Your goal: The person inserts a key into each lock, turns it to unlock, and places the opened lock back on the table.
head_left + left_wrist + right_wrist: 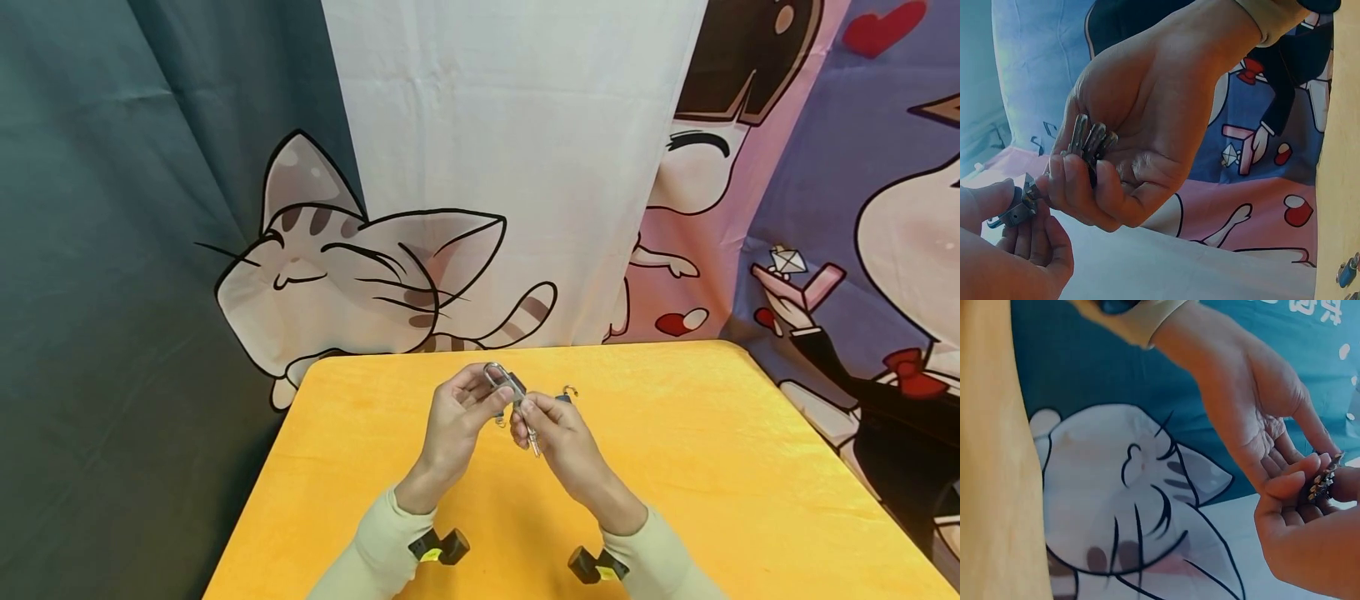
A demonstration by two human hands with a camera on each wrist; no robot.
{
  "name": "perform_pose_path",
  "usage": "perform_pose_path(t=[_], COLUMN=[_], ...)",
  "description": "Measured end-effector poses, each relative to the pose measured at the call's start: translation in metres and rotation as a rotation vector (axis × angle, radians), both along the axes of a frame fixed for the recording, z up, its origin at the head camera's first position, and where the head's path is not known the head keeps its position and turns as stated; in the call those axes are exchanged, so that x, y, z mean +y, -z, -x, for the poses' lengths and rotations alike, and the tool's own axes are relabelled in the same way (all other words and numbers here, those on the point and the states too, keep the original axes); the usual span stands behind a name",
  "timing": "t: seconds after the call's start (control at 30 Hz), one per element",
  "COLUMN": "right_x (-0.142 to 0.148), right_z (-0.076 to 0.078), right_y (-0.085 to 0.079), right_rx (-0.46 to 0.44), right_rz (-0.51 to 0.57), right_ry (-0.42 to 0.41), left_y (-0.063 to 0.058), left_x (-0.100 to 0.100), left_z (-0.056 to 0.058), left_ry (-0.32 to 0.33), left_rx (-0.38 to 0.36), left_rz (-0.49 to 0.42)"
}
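In the head view my left hand [452, 421] grips a metal padlock [517, 383], its long silver shackle pointing up and left. My right hand [566, 437] meets the lock's lower end, pinching with thumb and finger. Several metal keys [1094, 142] lie bunched in its curled fingers, as the left wrist view shows. They hang below the thumb in the head view, and their notched edges appear in the right wrist view. Fingers cover the keyhole end, so I cannot tell whether a key is in it.
A blue padlock [564, 399] with a raised, open shackle lies on the yellow table [712, 467] behind my right hand. Another small blue object [500, 419] is partly hidden between the hands. Printed curtains [510, 150] hang behind the table.
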State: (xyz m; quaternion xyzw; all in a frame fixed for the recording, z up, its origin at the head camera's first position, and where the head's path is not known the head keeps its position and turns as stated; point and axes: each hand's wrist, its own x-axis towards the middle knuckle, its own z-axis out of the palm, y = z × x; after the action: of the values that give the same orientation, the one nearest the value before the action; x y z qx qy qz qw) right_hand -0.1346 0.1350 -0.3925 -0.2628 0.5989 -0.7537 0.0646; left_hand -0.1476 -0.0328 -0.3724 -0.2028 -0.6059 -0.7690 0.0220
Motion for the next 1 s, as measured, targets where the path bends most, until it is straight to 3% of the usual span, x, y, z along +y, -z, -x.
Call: perform_pose_path(t=[0.23, 0.5, 0.83, 1.0], right_x=[0.002, 0.002, 0.0, 0.0], right_z=[-0.001, 0.001, 0.003, 0.004], right_y=[0.002, 0.005, 0.012, 0.018], right_rx=[-0.187, -0.23, -0.239, -0.249], right_rz=[0.131, 0.298, 0.363, 0.363], right_ry=[-0.192, -0.382, -0.474, -0.467], left_y=[0.0, 0.001, 0.004, 0.005], left_x=[0.0, 0.0, -0.002, -0.001], left_z=[-0.001, -0.002, -0.005, -0.005], left_ry=[0.006, 0.016, 0.038, 0.027], left_rx=[0.017, 0.021, 0.077, 0.112], left_rz=[0.014, 0.022, 0.044, 0.053])
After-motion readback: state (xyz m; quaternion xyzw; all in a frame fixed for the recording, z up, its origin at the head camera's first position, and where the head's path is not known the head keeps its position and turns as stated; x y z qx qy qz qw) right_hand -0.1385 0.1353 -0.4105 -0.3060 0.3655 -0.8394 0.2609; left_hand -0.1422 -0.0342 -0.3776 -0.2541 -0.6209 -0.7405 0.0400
